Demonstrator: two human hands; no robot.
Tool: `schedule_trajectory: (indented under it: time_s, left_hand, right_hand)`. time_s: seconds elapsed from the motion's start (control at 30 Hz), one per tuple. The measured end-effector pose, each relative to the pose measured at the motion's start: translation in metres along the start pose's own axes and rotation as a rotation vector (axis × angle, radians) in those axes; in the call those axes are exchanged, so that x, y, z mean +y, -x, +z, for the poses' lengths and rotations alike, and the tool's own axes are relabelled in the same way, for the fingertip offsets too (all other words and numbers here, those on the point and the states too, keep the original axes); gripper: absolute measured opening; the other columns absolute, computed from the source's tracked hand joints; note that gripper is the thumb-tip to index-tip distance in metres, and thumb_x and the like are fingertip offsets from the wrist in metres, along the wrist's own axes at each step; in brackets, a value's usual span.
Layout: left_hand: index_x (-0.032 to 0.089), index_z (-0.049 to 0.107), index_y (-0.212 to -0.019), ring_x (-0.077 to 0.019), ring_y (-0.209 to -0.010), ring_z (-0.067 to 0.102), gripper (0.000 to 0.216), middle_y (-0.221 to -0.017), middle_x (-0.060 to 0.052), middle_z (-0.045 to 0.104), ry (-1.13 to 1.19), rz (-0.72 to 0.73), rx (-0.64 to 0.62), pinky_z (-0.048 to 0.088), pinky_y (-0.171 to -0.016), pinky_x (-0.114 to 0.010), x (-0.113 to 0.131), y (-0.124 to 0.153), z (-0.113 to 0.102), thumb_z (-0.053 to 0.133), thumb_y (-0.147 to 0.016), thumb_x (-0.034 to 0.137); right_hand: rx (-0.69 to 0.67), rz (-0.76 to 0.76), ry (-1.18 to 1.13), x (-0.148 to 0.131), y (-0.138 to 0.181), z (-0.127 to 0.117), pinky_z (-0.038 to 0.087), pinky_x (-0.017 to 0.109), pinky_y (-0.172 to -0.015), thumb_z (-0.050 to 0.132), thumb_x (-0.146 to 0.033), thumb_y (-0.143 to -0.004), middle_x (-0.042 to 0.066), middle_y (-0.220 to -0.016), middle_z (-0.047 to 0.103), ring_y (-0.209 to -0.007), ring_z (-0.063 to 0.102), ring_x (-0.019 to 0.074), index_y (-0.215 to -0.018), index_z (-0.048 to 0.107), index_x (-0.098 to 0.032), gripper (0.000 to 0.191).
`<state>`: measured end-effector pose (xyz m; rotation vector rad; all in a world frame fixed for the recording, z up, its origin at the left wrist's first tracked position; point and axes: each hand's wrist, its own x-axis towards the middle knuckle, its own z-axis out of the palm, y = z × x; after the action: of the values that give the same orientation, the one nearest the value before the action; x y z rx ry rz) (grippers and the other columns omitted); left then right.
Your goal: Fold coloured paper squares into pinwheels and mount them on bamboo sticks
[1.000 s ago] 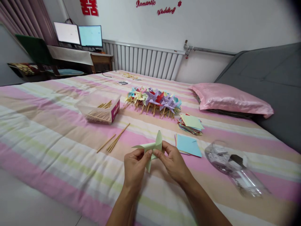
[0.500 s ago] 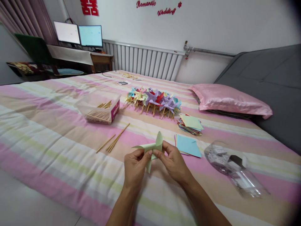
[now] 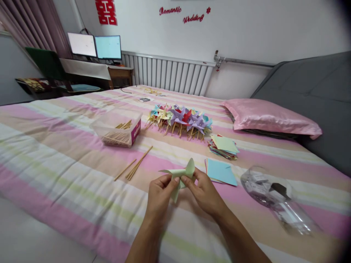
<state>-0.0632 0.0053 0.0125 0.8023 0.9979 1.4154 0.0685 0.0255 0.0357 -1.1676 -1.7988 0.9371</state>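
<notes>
Green paper pinwheel [image 3: 178, 172], one, pinched by my left hand [image 3: 160, 192] and right hand [image 3: 202, 190]; pinwheel cluster [image 3: 178, 116], twelve o'clock; blue paper [image 3: 220, 171], three.

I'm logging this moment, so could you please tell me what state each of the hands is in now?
Left hand: closed, pinching the folded pale green paper.
Right hand: closed, pinching the same paper beside it.

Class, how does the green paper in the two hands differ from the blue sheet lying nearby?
The green paper curls into pointed blades; the blue sheet lies flat. The left hand and right hand grip the green paper; neither holds the blue sheet. Both look pale and unpatterned.
</notes>
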Motion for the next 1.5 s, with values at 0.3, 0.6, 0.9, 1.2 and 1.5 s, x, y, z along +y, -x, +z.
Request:
schedule_trajectory:
  time_s: [0.3,0.6,0.9,1.2,1.5]
  left_hand:
    - [0.012,0.072,-0.068,-0.0147,-0.061,0.060,0.020,-0.065,-0.006,0.070,-0.107,0.040,0.014,0.046,-0.062,-0.025,0.004,-0.002,0.000,0.082,-0.053,0.022]
    - [0.012,0.072,-0.065,-0.0157,-0.060,0.061,0.023,-0.063,-0.006,0.070,-0.092,0.110,0.015,0.046,-0.063,-0.026,0.003,0.004,0.004,0.081,-0.057,0.032]
    - [0.012,0.074,-0.068,-0.0162,-0.059,0.060,0.020,-0.061,-0.004,0.068,-0.111,0.072,-0.035,0.045,-0.060,-0.026,0.006,0.008,0.006,0.080,-0.056,0.027]
    - [0.014,0.075,-0.066,-0.0149,-0.061,0.059,0.010,-0.063,-0.003,0.068,-0.168,0.185,-0.051,0.045,-0.060,-0.023,0.009,0.009,0.006,0.072,-0.058,0.019]
    - [0.014,0.075,-0.070,-0.0190,-0.063,0.063,0.015,-0.063,-0.004,0.069,-0.162,0.161,-0.004,0.048,-0.064,-0.026,0.014,0.011,0.012,0.075,-0.058,0.022]
  right_hand:
    - [-0.008,0.042,-0.080,0.000,0.003,0.002,0.046,0.034,-0.078,0.056,-0.035,-0.084,0.005,-0.078,0.066,-0.079,0.060,0.0216,-0.085,0.064,-0.018,0.020]
    - [-0.107,0.100,-0.265,-0.010,0.004,-0.008,0.047,0.038,-0.086,0.059,-0.030,-0.082,0.008,-0.095,0.070,-0.094,0.063,0.0249,-0.096,0.067,-0.017,0.020]
    - [-0.143,0.097,-0.203,-0.015,0.007,-0.020,0.046,0.034,-0.077,0.065,-0.031,-0.076,0.006,-0.086,0.070,-0.086,0.061,0.0245,-0.081,0.069,-0.016,0.015]
    - [-0.154,0.096,-0.275,-0.016,0.007,-0.022,0.044,0.027,-0.066,0.068,-0.033,-0.074,0.002,-0.075,0.064,-0.074,0.058,0.0185,-0.078,0.066,-0.016,0.017]
    - [-0.125,0.088,-0.298,-0.020,0.005,-0.022,0.044,0.026,-0.068,0.068,-0.026,-0.072,0.001,-0.075,0.064,-0.075,0.058,0.0169,-0.076,0.066,-0.016,0.011]
